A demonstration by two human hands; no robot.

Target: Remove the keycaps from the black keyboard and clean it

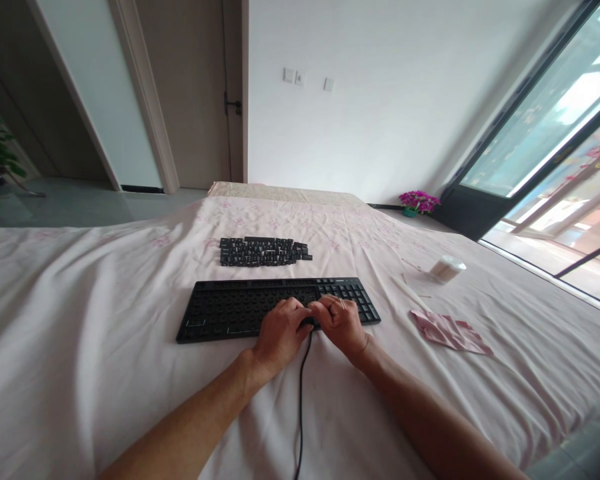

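Left hand (280, 330) and right hand (343, 323), fingers curled and knuckles touching, rest on the near edge of the keyboard (220, 310). Whether they pinch anything can't be told. Keycaps (263, 252) lie beyond it. Best to brace the board and press lightly.

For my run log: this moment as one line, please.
left hand: on black plastic keyboard, near edge | right hand: beside it, same edge | loose black keycaps: rows behind keyboard on pink bedsheet

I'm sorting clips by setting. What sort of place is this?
Probably a bedroom in a home: the keyboard lies on a pink-sheeted bed, with an interior door behind it and a tall glass window along one side.
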